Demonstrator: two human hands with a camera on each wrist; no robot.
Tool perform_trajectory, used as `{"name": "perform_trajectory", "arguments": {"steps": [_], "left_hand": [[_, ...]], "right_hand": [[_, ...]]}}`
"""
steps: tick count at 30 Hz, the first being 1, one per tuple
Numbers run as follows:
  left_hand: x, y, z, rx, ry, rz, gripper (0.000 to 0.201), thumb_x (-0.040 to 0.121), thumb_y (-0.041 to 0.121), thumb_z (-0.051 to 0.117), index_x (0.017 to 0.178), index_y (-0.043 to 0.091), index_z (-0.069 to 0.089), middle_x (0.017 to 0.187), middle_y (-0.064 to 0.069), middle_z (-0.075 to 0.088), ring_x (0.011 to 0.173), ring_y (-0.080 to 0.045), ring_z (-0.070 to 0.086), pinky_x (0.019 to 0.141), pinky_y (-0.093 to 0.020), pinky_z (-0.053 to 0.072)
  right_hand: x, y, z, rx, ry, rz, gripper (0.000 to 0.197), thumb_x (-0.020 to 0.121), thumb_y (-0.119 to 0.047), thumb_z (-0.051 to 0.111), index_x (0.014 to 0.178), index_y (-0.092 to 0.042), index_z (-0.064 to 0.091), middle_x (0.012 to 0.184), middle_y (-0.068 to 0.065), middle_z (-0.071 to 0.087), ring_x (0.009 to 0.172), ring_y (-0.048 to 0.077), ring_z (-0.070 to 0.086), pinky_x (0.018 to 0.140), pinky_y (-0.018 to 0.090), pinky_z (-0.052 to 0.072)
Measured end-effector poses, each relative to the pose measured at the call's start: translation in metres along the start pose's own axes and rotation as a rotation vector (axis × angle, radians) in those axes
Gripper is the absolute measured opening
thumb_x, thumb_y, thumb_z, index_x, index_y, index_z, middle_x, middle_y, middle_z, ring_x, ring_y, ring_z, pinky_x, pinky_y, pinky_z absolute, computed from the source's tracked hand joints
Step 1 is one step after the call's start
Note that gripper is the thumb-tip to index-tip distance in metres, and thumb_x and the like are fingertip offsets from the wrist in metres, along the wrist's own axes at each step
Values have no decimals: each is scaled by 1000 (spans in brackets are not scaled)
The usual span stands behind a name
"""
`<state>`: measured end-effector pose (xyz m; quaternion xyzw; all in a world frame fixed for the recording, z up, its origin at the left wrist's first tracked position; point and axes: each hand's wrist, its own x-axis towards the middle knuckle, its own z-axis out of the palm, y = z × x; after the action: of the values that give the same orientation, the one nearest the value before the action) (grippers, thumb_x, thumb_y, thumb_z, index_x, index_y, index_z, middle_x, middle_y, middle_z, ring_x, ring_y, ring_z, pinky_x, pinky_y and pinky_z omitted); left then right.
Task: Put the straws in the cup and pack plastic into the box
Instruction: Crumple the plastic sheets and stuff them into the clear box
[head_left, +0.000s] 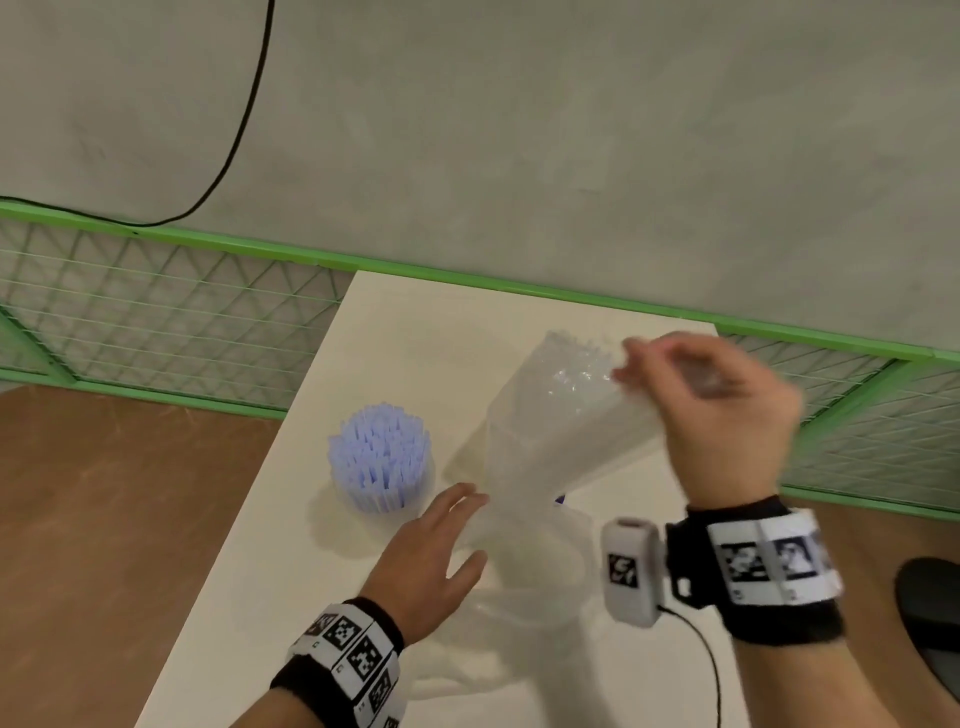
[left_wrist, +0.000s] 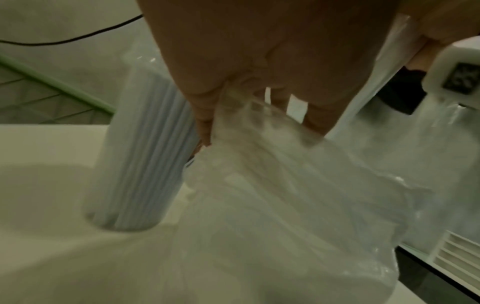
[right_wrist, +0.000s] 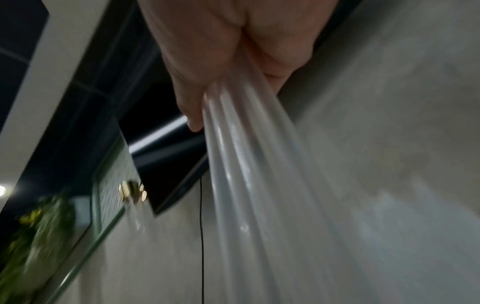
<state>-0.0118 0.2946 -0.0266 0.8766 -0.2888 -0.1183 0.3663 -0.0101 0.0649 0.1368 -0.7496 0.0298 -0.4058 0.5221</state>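
White table (head_left: 260, 571), grey wall behind. Blue straws (head_left: 380, 462) already in cup, left. My right hand (head_left: 727, 410) grips clear straws (head_left: 566, 415) tilted, sliding from plastic (head_left: 524, 556); left hand (head_left: 431, 561), fingers loosely round it, steadies it. No box visible.

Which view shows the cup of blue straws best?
Head view: the cup of blue straws stands whole on the table, straw tops visible, left of the left hand. Left wrist view shows only its side, close and blurred, top cut off by the hand. Right wrist view shows none of it.
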Motion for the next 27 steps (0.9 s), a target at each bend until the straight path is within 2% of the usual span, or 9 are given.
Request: {"name": "perform_trajectory", "arguments": {"steps": [5,8,11,13,15,18,21,24,27], "left_hand": [[25,28,-9,-26,77,-14,54,100,30,44,149,36,24,161,16,9,142,1,21,112,-23,32],[48,43,-18,-37,139,-57,57,99,23,45,150,37,23,162,12,-4,138,-8,33,99,-21,39],[70,52,-25,16,84,-151,52,100,22,44,149,31,28,163,1,-2,128,-23,49,98,-33,46],[78,58,-28,40,62,-207,40,100,23,43,140,27,41,160,-1,13,110,-26,59,99,-35,44],[78,62,-29,72,81,-207,31,100,25,45,130,26,52,152,1,27,78,-22,59,92,-32,47],[72,62,-27,108,83,-167,26,100,26,46,123,29,59,140,3,34,63,-15,51,80,-26,46],[69,60,-25,76,95,-128,25,100,28,48,117,32,64,130,3,39,80,-16,61,83,-27,48],[69,59,-28,50,101,-98,24,99,26,50,115,30,68,121,3,47,95,-16,61,90,-28,47],[69,59,-33,54,129,-83,25,98,22,50,115,28,68,116,4,55,100,-15,58,89,-25,44]], "right_hand": [[36,-15,-26,0,150,-55,24,85,-24,78,88,-1,73,70,10,72,62,24,73,60,42,59],[41,-12,-26,-23,179,-43,23,84,-27,79,87,-5,74,71,8,72,62,22,73,60,45,59],[44,-8,-19,-72,182,-40,15,83,-28,79,82,-14,74,67,2,72,61,17,72,61,42,59],[45,-7,-13,-109,151,-54,12,84,-30,78,81,-20,73,66,-4,72,60,14,71,63,38,59],[45,-5,-9,-153,103,-69,12,85,-31,77,81,-20,73,66,-6,71,61,11,71,63,34,59],[42,1,0,-172,30,-112,14,84,-27,78,81,-14,74,67,-7,71,62,9,71,60,24,57],[30,16,10,-247,-103,-221,15,84,-25,78,81,-10,74,66,-5,71,60,10,69,60,19,54],[13,41,16,-320,-229,-293,18,86,-26,75,81,-9,74,71,-4,72,60,8,67,60,22,54],[-8,73,18,-457,-338,-353,26,91,-36,64,86,-12,75,84,-3,75,82,14,71,71,32,57]]}}
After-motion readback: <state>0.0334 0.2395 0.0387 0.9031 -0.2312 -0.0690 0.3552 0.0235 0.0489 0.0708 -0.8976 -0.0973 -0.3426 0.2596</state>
